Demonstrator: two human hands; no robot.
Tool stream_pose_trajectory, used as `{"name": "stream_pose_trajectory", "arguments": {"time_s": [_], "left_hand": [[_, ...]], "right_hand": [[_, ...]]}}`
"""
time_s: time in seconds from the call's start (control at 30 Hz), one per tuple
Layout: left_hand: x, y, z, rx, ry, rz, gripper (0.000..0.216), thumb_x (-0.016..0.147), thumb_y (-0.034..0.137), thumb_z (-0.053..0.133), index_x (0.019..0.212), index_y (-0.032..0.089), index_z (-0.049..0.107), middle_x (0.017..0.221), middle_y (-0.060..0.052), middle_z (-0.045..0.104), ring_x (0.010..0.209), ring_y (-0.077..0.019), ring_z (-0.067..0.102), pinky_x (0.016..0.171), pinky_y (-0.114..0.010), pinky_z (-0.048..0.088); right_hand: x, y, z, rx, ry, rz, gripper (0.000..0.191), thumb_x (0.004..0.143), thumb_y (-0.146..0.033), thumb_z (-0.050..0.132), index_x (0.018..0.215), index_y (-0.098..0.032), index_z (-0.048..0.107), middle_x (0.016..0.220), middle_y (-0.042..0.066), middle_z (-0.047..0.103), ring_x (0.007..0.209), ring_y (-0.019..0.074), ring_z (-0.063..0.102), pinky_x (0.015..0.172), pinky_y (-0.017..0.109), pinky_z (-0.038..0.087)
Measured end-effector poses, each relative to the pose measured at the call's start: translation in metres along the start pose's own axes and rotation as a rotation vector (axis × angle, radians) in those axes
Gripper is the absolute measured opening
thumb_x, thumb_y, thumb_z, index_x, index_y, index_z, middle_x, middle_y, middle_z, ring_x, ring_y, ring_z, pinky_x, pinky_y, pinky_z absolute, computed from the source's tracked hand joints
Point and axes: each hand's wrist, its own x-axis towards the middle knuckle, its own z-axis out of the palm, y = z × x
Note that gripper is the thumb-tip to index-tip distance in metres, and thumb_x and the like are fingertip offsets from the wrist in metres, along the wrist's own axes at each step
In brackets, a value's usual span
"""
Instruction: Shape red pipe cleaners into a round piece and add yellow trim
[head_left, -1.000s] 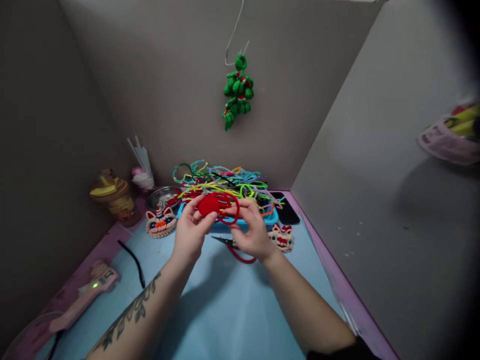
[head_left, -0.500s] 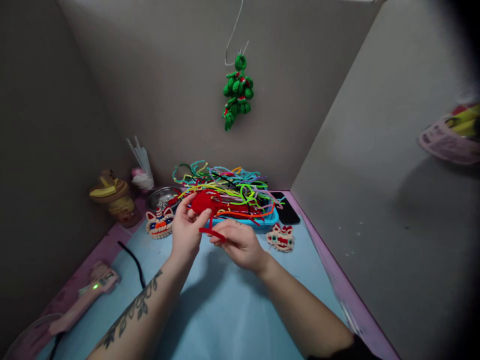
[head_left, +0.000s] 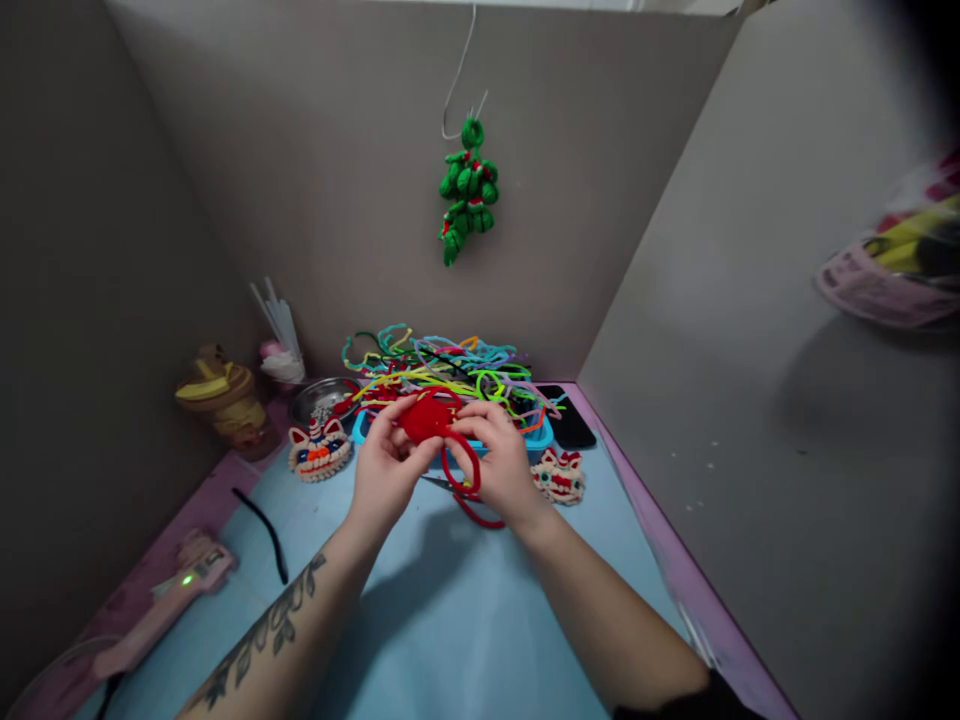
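Note:
Over the light blue table top (head_left: 450, 620), my left hand (head_left: 386, 470) pinches a red coiled pipe-cleaner disc (head_left: 426, 418) from the left. My right hand (head_left: 501, 462) grips the loose red pipe-cleaner tail (head_left: 463, 462) that loops down from the disc. Both hands are closed on this one red piece, just in front of a blue tray (head_left: 544, 435) heaped with coloured pipe cleaners (head_left: 442, 365). Red-handled scissors (head_left: 480, 512) lie on the table under my right hand, partly hidden.
Two small cat-face pipe-cleaner figures (head_left: 320, 449) (head_left: 561, 475) lie on either side. A black phone (head_left: 566, 415), a metal bowl (head_left: 324, 397), a yellow figurine cup (head_left: 221, 395), a pink glue gun (head_left: 169, 595) and a black pipe cleaner (head_left: 262, 515) sit around. A green ornament (head_left: 466, 190) hangs on the back wall.
My right hand rose from below the disc back up beside it, bringing the red tail round in a loop. The left hand kept its hold; the view shifted slightly.

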Motion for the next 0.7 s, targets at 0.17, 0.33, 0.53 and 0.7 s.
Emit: {"name": "stream_pose_trajectory", "arguments": {"time_s": [0.17,0.33,0.53,0.7], "left_hand": [[0.0000,0.0026,-0.0002,-0.019,-0.043,-0.030,0.058,0.065,0.026,0.078,0.116,0.020,0.053,0.089,-0.005,0.070,0.064,-0.0122,0.063,0.049,-0.019,0.046],[0.0028,-0.0018,-0.0025,-0.078,0.012,-0.104,0.050,0.067,0.028,0.077,0.111,0.016,0.057,0.058,0.006,0.057,0.041,-0.0031,0.040,0.039,-0.014,0.030],[0.0014,-0.0022,0.0005,-0.106,0.069,-0.153,0.053,0.062,0.026,0.080,0.109,0.017,0.057,0.059,0.005,0.059,0.043,-0.0042,0.044,0.040,-0.015,0.030],[0.0023,-0.0008,0.0000,-0.138,0.068,-0.182,0.055,0.059,0.026,0.081,0.108,0.017,0.057,0.067,0.002,0.065,0.046,-0.0064,0.050,0.041,-0.016,0.032]], "right_hand": [[-0.0014,0.0051,-0.0019,-0.060,-0.017,-0.042,0.007,0.081,-0.018,0.059,0.080,-0.021,0.065,0.101,0.007,0.053,0.100,0.0214,0.054,0.090,0.039,0.047],[-0.0034,0.0056,-0.0012,-0.097,-0.061,-0.081,0.007,0.082,-0.020,0.059,0.083,-0.022,0.066,0.107,0.008,0.049,0.106,0.0221,0.050,0.092,0.039,0.046],[-0.0057,0.0021,0.0059,-0.034,-0.080,0.003,0.006,0.083,-0.021,0.058,0.078,-0.021,0.063,0.115,0.008,0.048,0.111,0.0231,0.049,0.097,0.042,0.043],[-0.0040,0.0014,0.0053,-0.045,-0.064,0.032,0.008,0.082,-0.020,0.058,0.076,-0.022,0.063,0.113,0.009,0.051,0.112,0.0237,0.049,0.098,0.044,0.042]]}}
